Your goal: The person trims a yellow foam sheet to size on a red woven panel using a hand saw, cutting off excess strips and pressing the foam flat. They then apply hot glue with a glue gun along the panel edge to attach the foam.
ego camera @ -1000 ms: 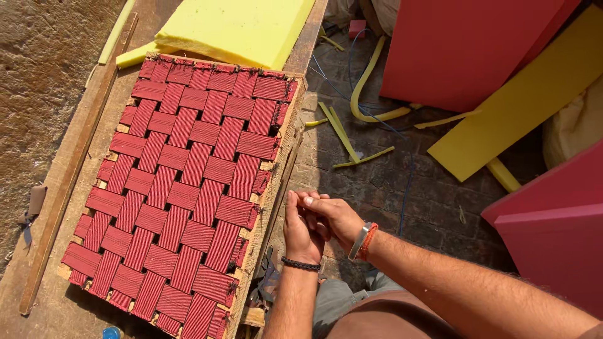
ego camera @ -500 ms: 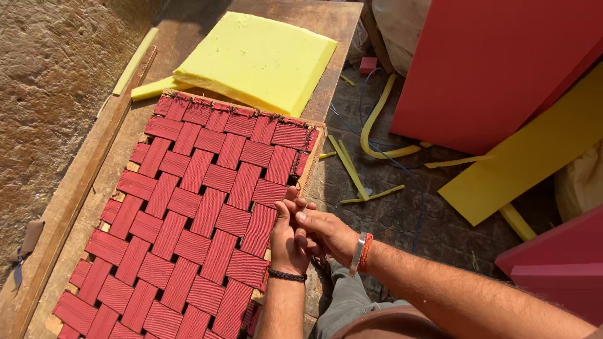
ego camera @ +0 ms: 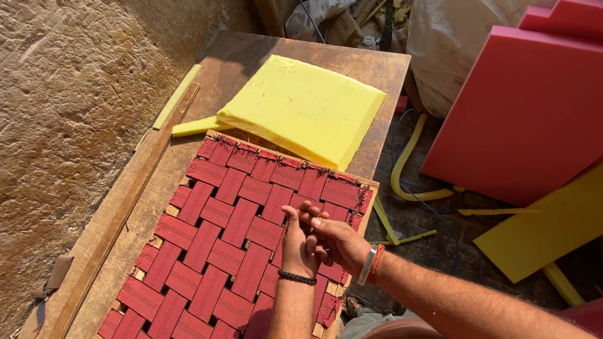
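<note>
My hands have shifted onto the red webbed frame (ego camera: 239, 238) near its right edge; left hand (ego camera: 298, 242) and right hand (ego camera: 336, 242) pressed together, fingers loosely curled, anything gripped hidden.

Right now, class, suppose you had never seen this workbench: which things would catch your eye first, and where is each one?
The red woven webbing frame fills the near part of the wooden workbench. Over its right edge the left hand and right hand meet, fingers together. Behind it lies a bright yellow foam slab, and big red foam blocks stand to the right.
</note>
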Tool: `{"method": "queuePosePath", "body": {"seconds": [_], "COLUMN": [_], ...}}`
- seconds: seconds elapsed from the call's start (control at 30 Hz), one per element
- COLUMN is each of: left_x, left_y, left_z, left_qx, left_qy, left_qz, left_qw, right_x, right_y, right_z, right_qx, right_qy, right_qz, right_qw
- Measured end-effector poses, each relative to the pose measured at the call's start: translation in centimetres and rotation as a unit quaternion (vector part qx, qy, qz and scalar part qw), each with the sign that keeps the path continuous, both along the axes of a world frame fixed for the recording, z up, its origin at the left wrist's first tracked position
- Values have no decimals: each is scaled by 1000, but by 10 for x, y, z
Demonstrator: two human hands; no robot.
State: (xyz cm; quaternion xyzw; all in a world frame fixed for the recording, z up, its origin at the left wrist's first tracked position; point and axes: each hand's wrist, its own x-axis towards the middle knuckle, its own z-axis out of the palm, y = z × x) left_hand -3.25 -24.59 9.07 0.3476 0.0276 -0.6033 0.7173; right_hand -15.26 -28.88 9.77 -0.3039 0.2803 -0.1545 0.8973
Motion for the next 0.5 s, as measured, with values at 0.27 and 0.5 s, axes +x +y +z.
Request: {"method": "queuePosePath", "body": {"seconds": [0.27, 0.5], "left_x": [54, 104], "left_y": [-62, -145], "left_z": [-9, -55], "left_qx": [70, 140], "left_qy": [-85, -55], "left_qz": [35, 185], "left_qw": [993, 971], "right_x": [64, 129], "right_y": [-86, -186], "right_z": [-16, -68], "right_qx": [-13, -2], "right_qy": [0, 17], "right_qz": [92, 197], "right_qw": [996, 980]}}
